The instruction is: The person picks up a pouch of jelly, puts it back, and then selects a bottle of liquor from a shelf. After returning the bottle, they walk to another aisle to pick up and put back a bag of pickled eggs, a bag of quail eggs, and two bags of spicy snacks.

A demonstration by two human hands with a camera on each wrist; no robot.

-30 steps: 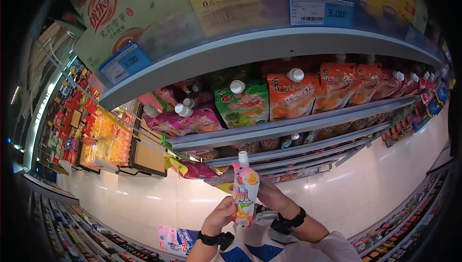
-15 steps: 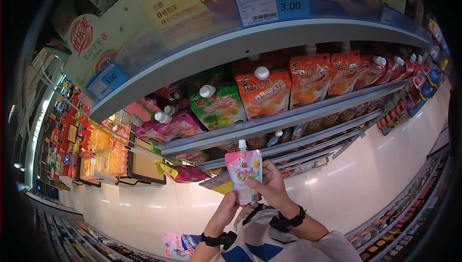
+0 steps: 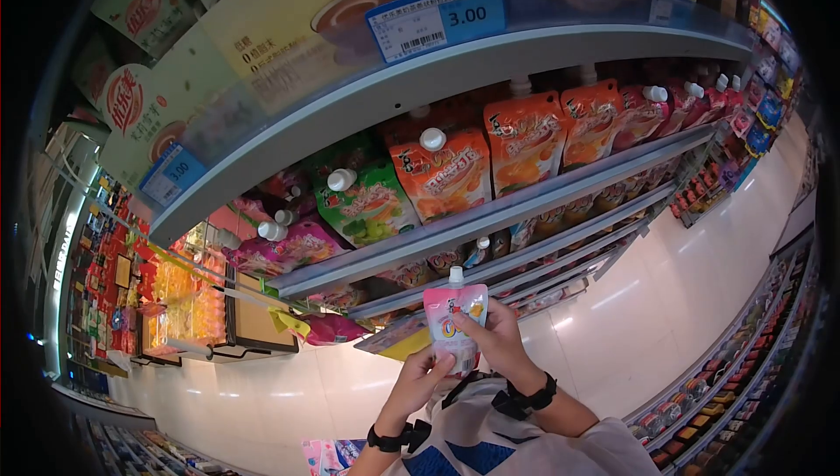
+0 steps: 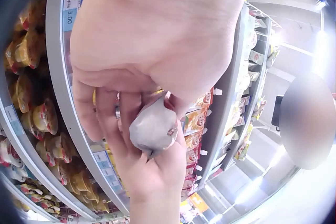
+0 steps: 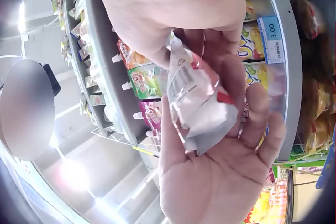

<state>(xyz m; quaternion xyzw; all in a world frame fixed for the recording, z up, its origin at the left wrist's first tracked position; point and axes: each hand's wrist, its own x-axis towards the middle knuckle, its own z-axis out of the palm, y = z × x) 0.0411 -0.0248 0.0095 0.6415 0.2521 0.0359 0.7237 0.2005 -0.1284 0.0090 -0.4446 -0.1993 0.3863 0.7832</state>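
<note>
A pink and white spouted jelly pouch with a white cap is held upright in front of the chest. My right hand pinches its right side, thumb across the printed front. Lower down, my left hand grips the bottom left of the pouch, its thumb on the front and the other fingers largely hidden behind. From below, the left wrist view shows the silvery bottom of the pouch between both hands. The right wrist view shows the pouch's barcode side, with the left palm under it.
A shelf ahead carries a green pouch, several orange pouches and purple ones. Above them juts a shelf edge with price labels. Lower shelves, a yellow sign and pale floor lie beyond the hands.
The pouch has turned from a narrow side to its broad front, and the right hand has come round onto that front. The shelf has shifted left in the head view.
</note>
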